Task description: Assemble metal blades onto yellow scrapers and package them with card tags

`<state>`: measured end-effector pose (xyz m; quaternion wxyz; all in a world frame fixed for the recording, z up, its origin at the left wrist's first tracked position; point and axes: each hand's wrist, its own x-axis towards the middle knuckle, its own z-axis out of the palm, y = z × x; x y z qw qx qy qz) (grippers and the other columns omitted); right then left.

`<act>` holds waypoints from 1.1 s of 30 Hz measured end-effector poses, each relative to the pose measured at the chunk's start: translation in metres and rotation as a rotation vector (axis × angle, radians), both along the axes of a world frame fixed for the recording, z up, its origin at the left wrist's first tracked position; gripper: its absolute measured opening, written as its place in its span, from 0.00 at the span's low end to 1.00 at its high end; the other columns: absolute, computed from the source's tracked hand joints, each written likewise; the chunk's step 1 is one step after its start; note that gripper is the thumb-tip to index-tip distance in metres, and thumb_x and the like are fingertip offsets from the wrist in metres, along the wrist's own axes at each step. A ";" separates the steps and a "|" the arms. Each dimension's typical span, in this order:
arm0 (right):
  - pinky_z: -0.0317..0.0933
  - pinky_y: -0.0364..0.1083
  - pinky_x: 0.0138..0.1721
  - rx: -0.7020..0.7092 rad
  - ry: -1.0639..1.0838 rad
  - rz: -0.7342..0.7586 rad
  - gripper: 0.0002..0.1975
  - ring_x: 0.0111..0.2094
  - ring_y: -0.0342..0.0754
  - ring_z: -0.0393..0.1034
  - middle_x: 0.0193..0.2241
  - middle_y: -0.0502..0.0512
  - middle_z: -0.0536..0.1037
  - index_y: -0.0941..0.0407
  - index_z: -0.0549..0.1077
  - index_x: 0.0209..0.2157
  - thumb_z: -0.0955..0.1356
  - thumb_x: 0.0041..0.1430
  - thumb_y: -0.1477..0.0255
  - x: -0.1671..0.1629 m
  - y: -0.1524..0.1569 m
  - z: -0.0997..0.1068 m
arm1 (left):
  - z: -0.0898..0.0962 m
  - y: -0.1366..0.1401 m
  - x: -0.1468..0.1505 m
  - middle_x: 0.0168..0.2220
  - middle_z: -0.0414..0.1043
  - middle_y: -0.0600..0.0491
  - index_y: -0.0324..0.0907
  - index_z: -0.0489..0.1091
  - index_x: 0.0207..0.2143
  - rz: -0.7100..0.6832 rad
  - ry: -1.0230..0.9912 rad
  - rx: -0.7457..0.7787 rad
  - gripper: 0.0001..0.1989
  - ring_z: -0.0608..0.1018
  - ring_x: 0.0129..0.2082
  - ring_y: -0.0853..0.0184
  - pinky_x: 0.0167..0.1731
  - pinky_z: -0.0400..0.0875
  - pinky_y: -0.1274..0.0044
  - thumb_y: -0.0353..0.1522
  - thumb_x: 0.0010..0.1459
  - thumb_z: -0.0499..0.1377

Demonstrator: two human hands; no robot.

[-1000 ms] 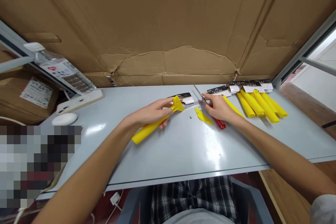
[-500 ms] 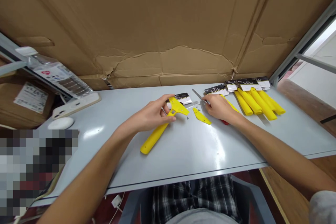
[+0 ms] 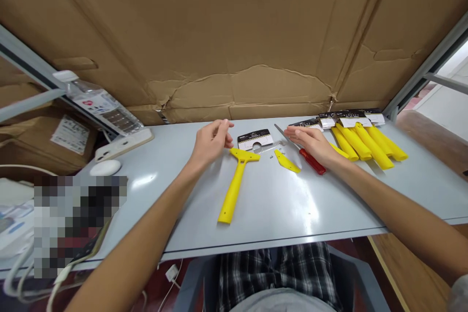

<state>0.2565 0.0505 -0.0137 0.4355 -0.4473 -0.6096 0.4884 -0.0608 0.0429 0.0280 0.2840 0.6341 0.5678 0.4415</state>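
A yellow scraper handle [image 3: 234,185] with a T-shaped head lies on the table. My left hand [image 3: 212,144] hovers at the left end of that head, its fingers loosely bent and nothing visible in them. To the right lies a loose yellow cover plate [image 3: 287,161], with small screws [image 3: 271,157] near it. Behind these are a thin blade [image 3: 268,147] and a black-and-white card [image 3: 255,139]. My right hand [image 3: 310,144] is over a screwdriver with a red handle [image 3: 312,161], fingers stretched out together. Part of its shaft and handle is covered by the hand.
Several yellow scraper handles [image 3: 373,146] with card labels lie at the right rear. At the left are a white power strip [image 3: 124,145], a white mouse [image 3: 105,167] and a plastic bottle [image 3: 104,107]. A cardboard wall [image 3: 234,34] stands behind the table.
My left hand has let go of the scraper handle, which now lies flat and turned more upright in view. My right hand has loosened from the screwdriver, whose red handle now shows.
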 end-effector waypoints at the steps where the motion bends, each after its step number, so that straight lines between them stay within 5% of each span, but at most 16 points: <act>1: 0.62 0.55 0.72 -0.034 0.054 0.008 0.30 0.63 0.50 0.71 0.61 0.59 0.72 0.56 0.73 0.60 0.67 0.65 0.53 0.000 0.002 -0.003 | -0.006 0.005 0.001 0.30 0.77 0.50 0.40 0.76 0.42 0.025 -0.159 0.001 0.26 0.81 0.31 0.61 0.37 0.77 0.71 0.52 0.66 0.52; 4: 0.62 0.53 0.72 -0.096 0.160 0.026 0.26 0.63 0.48 0.71 0.61 0.60 0.73 0.57 0.75 0.58 0.69 0.65 0.56 -0.002 0.003 -0.006 | -0.027 0.014 0.009 0.41 0.80 0.44 0.38 0.76 0.40 0.026 -0.388 -0.023 0.20 0.81 0.46 0.58 0.47 0.77 0.69 0.46 0.65 0.56; 8: 0.65 0.53 0.70 -0.073 0.154 0.024 0.22 0.59 0.48 0.74 0.58 0.59 0.75 0.57 0.78 0.53 0.70 0.63 0.59 -0.006 -0.002 -0.006 | -0.040 0.015 0.019 0.47 0.81 0.41 0.37 0.77 0.36 0.004 -0.409 -0.066 0.18 0.81 0.50 0.57 0.56 0.73 0.67 0.43 0.62 0.58; 14: 0.64 0.54 0.69 0.029 -0.045 -0.167 0.17 0.58 0.48 0.73 0.53 0.58 0.79 0.58 0.82 0.46 0.69 0.59 0.66 -0.008 -0.005 -0.009 | -0.039 0.012 0.020 0.44 0.83 0.40 0.36 0.78 0.37 -0.027 -0.433 -0.129 0.16 0.83 0.49 0.57 0.58 0.73 0.67 0.41 0.61 0.59; 24: 0.67 0.53 0.68 -0.038 0.153 -0.036 0.19 0.58 0.47 0.74 0.56 0.60 0.77 0.59 0.78 0.51 0.68 0.63 0.64 -0.004 0.004 -0.017 | -0.031 0.015 0.014 0.50 0.81 0.38 0.37 0.77 0.40 0.035 -0.610 -0.205 0.15 0.82 0.52 0.58 0.55 0.75 0.67 0.38 0.62 0.57; 28: 0.67 0.55 0.66 0.154 -0.182 0.026 0.20 0.57 0.48 0.74 0.55 0.58 0.78 0.56 0.79 0.52 0.67 0.65 0.62 -0.007 -0.011 -0.003 | -0.016 0.008 0.009 0.39 0.81 0.44 0.39 0.78 0.37 0.064 -0.257 -0.148 0.13 0.81 0.38 0.61 0.37 0.74 0.73 0.39 0.56 0.60; 33: 0.62 0.52 0.70 0.429 -0.479 0.174 0.13 0.63 0.47 0.71 0.50 0.53 0.80 0.53 0.82 0.45 0.69 0.61 0.67 -0.012 -0.022 -0.001 | 0.002 -0.007 0.007 0.22 0.71 0.55 0.45 0.79 0.44 -0.178 0.328 -0.203 0.19 0.72 0.25 0.64 0.27 0.63 0.75 0.46 0.60 0.59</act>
